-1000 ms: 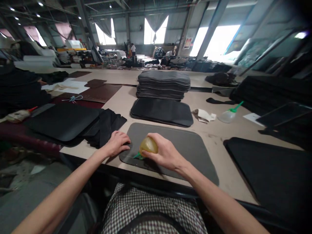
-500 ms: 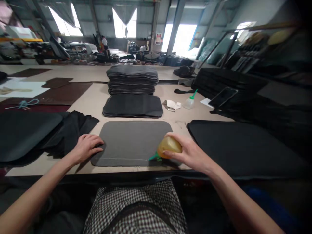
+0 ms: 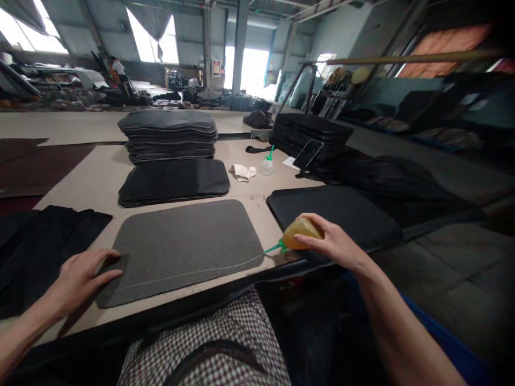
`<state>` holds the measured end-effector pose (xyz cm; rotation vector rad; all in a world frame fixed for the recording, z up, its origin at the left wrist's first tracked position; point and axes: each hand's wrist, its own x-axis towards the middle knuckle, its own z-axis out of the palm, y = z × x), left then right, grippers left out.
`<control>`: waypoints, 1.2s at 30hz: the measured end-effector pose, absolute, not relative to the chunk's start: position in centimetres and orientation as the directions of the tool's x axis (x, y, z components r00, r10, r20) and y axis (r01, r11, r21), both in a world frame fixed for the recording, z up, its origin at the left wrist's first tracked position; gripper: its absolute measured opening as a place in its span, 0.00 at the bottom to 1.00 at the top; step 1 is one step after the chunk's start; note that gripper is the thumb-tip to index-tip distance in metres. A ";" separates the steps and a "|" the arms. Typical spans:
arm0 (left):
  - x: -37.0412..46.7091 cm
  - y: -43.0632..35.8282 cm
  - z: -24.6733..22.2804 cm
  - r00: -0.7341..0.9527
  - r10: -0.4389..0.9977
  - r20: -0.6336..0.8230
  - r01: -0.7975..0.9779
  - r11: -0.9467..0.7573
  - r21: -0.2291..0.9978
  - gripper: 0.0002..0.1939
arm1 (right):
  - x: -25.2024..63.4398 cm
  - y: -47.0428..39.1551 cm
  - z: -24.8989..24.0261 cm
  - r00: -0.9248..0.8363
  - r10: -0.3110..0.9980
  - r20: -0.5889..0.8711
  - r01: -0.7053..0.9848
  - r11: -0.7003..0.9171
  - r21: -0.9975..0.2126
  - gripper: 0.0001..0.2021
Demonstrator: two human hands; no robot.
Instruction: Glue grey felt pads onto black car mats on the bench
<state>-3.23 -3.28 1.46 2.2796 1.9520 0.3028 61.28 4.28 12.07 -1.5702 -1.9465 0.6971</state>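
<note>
A grey rounded panel (image 3: 185, 244) lies flat at the table's front edge, with a thin pale line of glue along its near side. My right hand (image 3: 328, 238) is wrapped round a glue bottle (image 3: 301, 234) of yellowish liquid, tilted so that its green nozzle points left. The nozzle's tip is at the panel's right edge, near the front corner. At the panel's left edge rests my left hand (image 3: 86, 276), fingers stretched and thumb apart, holding nothing.
Behind the panel stand a low stack of black panels (image 3: 175, 182) and a taller stack (image 3: 169, 136). To the right lie more black panels (image 3: 333, 214). Farther back are crumpled paper (image 3: 242, 172), a second bottle (image 3: 266, 165) and a phone (image 3: 308, 154). Black cloth (image 3: 52, 233) lies left.
My right hand has moved the bottle rightward along the panel's near side to its right edge. The pale line now reaches farther right. The view has turned right; my left hand stays at the left edge.
</note>
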 end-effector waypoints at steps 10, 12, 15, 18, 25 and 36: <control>-0.8 -5.1 5.5 -0.229 0.937 0.263 0.848 0.059 0.527 0.26 | 56.6 5.7 12.0 0.143 0.961 0.236 0.623 0.098 -0.776 0.33; -0.3 -5.4 6.7 -0.334 0.905 0.263 0.772 0.103 0.627 0.24 | 53.0 6.0 11.9 0.054 0.983 0.175 0.464 0.130 -0.876 0.30; 0.2 -5.8 7.6 -0.401 0.882 0.249 0.695 0.116 0.709 0.22 | 46.3 5.9 11.4 -0.221 0.968 0.116 0.315 0.184 -0.931 0.28; 0.6 -6.5 7.6 -0.399 0.876 0.269 0.678 0.084 0.731 0.20 | 39.5 5.4 10.6 -0.406 0.911 0.077 0.308 0.215 -0.927 0.26; 0.6 -9.2 6.5 -0.428 0.862 0.272 0.640 0.076 0.765 0.19 | 28.8 3.5 9.2 -0.548 0.817 0.178 0.347 0.416 -0.841 0.26; 0.4 -10.7 5.0 -0.462 0.842 0.279 0.600 0.065 0.798 0.17 | 25.7 1.9 9.1 -0.655 0.747 0.108 0.364 0.438 -0.822 0.24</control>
